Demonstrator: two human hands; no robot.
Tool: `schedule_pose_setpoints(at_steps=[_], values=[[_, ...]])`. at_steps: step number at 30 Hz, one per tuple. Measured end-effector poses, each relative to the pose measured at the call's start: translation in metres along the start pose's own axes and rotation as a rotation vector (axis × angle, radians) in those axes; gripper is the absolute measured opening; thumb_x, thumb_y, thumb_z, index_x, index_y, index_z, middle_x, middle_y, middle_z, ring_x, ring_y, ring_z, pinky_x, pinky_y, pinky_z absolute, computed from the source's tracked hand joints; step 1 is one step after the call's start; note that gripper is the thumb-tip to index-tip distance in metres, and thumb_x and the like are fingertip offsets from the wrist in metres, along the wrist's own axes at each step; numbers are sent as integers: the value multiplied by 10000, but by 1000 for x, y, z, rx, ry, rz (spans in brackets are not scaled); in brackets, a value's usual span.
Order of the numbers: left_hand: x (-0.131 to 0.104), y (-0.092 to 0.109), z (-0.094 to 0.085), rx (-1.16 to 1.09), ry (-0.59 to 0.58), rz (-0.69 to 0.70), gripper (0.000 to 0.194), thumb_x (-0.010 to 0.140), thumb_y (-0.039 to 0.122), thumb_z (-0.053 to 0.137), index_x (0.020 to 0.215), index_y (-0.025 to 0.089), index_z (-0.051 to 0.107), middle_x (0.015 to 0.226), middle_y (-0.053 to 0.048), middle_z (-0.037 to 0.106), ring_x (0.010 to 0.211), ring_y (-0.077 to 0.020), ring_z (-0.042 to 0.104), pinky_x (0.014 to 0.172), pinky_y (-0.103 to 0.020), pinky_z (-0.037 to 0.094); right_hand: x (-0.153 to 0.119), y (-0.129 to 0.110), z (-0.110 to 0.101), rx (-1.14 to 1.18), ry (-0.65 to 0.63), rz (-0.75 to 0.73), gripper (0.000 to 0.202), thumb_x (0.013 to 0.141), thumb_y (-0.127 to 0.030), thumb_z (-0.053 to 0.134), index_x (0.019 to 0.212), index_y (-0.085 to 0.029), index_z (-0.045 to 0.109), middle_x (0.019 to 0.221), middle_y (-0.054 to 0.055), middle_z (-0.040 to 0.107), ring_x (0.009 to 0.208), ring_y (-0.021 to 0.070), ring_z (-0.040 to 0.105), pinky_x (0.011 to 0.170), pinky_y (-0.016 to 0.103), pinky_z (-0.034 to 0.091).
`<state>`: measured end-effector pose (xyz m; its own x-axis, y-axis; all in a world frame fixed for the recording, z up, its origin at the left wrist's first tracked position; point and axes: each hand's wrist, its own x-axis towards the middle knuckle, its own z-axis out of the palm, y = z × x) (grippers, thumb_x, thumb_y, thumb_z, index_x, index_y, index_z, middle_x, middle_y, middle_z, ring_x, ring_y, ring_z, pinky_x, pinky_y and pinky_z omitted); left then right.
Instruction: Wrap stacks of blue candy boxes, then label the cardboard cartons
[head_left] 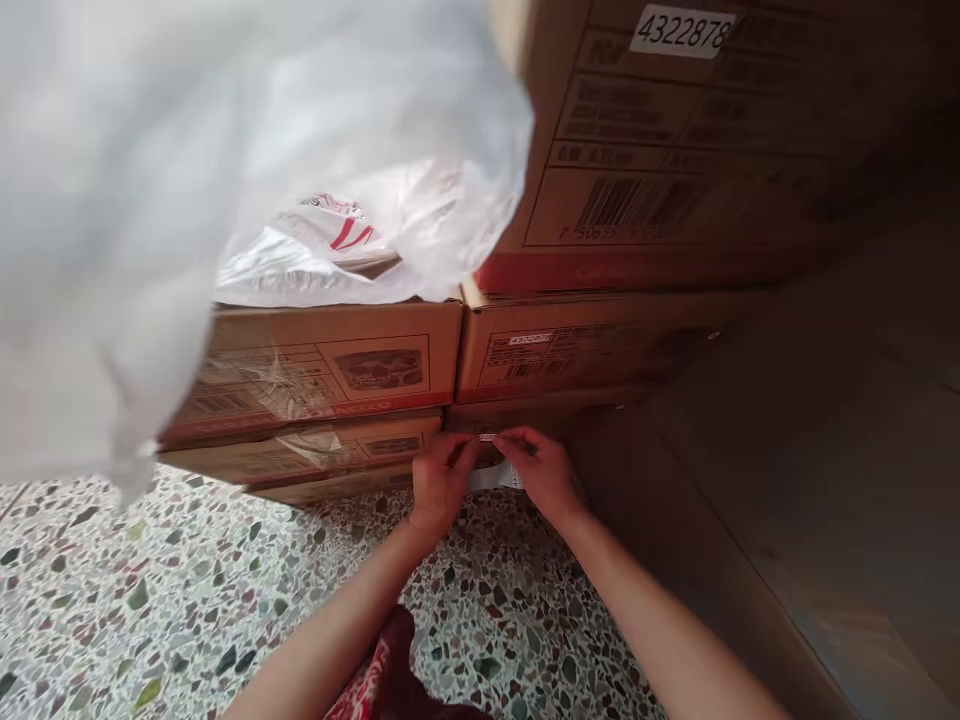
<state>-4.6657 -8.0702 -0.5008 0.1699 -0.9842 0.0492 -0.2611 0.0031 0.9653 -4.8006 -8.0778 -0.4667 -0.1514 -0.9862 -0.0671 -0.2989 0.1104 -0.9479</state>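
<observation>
Both hands are low, close to the bottom of a stack of brown cardboard boxes. A small white number label (487, 437) is stretched between the fingertips, against or just in front of a lower box. My left hand (441, 482) is closed in a pinch at the label's left end. At its right end, my right hand (541, 472) pinches with thumb and forefinger. Below the fingers a pale strip of label backing (491, 478) curves between the hands, with printed digits near my right hand. On the box (540, 350) above, a similar label shows.
A large white plastic sheet (112, 200) hangs over the left side, close to the camera. Upper right, a big box (637, 130) carries the number label 4322878. Taped boxes (300, 375) stand at left on the speckled terrazzo floor (187, 590). A dark panel (787, 450) borders the right.
</observation>
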Motion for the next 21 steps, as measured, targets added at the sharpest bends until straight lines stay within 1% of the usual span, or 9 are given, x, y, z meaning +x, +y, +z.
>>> schedule_pose_setpoints(at_steps=[2, 5, 9, 12, 16, 21], values=[[2, -2, 4, 105, 50, 58, 235, 811, 373, 540, 840, 189, 682, 727, -13, 664, 644, -129, 579, 636, -234, 435, 3, 1, 2, -28, 17, -74, 246, 687, -451, 622, 665, -209, 659, 498, -39, 460, 510, 135, 404, 506, 263, 330], [4, -4, 10, 208, 139, 100, 225, 824, 350, 523, 838, 183, 673, 722, -21, 669, 635, -129, 585, 625, -227, 430, 5, 6, 6, -74, 50, -158, 245, 743, -439, 574, 704, -211, 655, 525, -30, 481, 526, 137, 418, 521, 256, 346], [7, -4, 16, 313, 183, 150, 219, 837, 324, 501, 829, 173, 660, 714, -34, 673, 615, -131, 589, 603, -223, 412, 10, 17, 13, -113, 112, -256, 251, 789, -437, 551, 742, -213, 654, 541, -34, 481, 538, 139, 432, 556, 259, 357], [9, -4, 20, 344, 215, 169, 224, 846, 326, 487, 836, 171, 648, 719, -41, 677, 622, -135, 599, 608, -223, 410, 14, 23, 15, -143, 159, -334, 251, 807, -428, 550, 753, -208, 658, 550, -31, 492, 550, 146, 450, 583, 270, 366], [14, -7, 24, 351, 235, 179, 217, 849, 326, 484, 846, 169, 633, 723, -46, 678, 629, -142, 608, 611, -225, 408, 19, 25, 16, -172, 172, -380, 260, 824, -418, 534, 765, -200, 662, 592, -5, 553, 564, 155, 479, 607, 281, 386], [18, -12, 30, 379, 241, 155, 179, 840, 317, 493, 819, 179, 606, 692, -45, 668, 625, -153, 608, 605, -234, 404, 21, 26, 19, -238, 195, -388, 273, 838, -436, 499, 759, -222, 649, 659, 26, 618, 599, 165, 512, 636, 292, 408]])
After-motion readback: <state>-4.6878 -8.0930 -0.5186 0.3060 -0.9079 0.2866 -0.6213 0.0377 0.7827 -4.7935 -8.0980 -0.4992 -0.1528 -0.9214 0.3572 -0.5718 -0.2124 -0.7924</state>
